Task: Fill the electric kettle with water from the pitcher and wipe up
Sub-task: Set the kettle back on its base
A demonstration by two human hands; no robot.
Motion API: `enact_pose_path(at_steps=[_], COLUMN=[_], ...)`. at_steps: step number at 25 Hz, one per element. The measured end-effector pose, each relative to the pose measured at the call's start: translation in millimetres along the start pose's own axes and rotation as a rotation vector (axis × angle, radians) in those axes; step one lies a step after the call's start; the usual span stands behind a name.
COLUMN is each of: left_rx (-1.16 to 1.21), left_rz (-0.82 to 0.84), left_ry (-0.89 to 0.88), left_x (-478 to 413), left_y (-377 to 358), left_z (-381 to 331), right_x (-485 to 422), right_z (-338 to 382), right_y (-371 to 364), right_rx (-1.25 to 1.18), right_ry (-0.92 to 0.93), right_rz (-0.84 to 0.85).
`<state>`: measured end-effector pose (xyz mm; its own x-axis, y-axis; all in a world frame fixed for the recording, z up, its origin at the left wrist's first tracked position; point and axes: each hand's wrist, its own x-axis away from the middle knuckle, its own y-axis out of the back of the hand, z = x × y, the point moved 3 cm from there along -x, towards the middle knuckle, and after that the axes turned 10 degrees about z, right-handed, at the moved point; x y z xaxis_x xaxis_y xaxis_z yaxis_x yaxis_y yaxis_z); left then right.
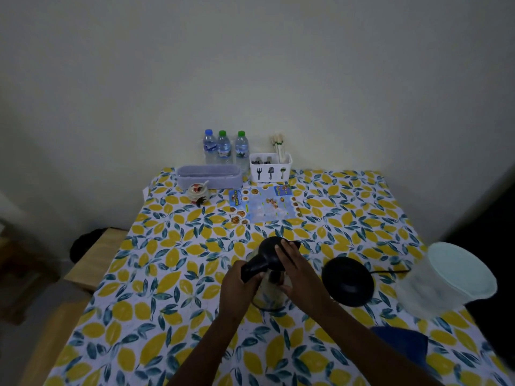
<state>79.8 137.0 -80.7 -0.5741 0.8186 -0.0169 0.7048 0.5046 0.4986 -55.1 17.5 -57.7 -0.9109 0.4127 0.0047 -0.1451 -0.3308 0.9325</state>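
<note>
An electric kettle (271,291) with a steel body and black lid stands in the middle of the lemon-print table (156,316). My left hand (239,285) grips its black handle. My right hand (295,266) lies flat on the black lid, thumb down the kettle's side. The kettle's round black base (348,281) with its cord lies just right of it. A clear plastic pitcher (446,280) with a pale lid stands at the table's right edge. No cloth is in sight.
At the back stand three water bottles (224,147), a lilac box (209,176), a white cutlery caddy (270,167), a small ceramic jar (198,192) and a printed menu (264,204). A wooden bench (94,257) sits left of the table.
</note>
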Motion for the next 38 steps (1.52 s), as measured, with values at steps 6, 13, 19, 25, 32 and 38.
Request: enact_pose_path(at_steps=[6,13,19,25,32,38], left_rx=[-0.01,-0.03,-0.039,-0.018,-0.081,-0.237], left_rz=[0.169,0.349,0.454,0.458,0.455,0.39], left_ry=[-0.101,-0.167,-0.175,-0.152,-0.14,-0.264], left_x=[-26.1,-70.0,-94.7,-102.6,-100.2,-84.2], left_y=[-42.6,-123.0,-160.4,-159.7,-161.9,-154.9], left_z=[-59.4,-126.5,-145.2,-122.4,-113.6,-120.7], right_x=[45.8,88.0,98.5,89.1,87.1,90.1], right_z=[-48.3,-118.1,-150.7,-154.8,-153.3,-152.3], right_y=[35.4,87.7,88.8,74.0,65.0,67.7], right_rx=[-0.011,-0.061,-0.105,-0.047,-0.071,0.013], right_ry=[-0.154,-0.314,-0.399,-0.359,-0.362,-0.37], right_rz=[-0.177,-0.303,-0.318,-0.281,-0.286,-0.316])
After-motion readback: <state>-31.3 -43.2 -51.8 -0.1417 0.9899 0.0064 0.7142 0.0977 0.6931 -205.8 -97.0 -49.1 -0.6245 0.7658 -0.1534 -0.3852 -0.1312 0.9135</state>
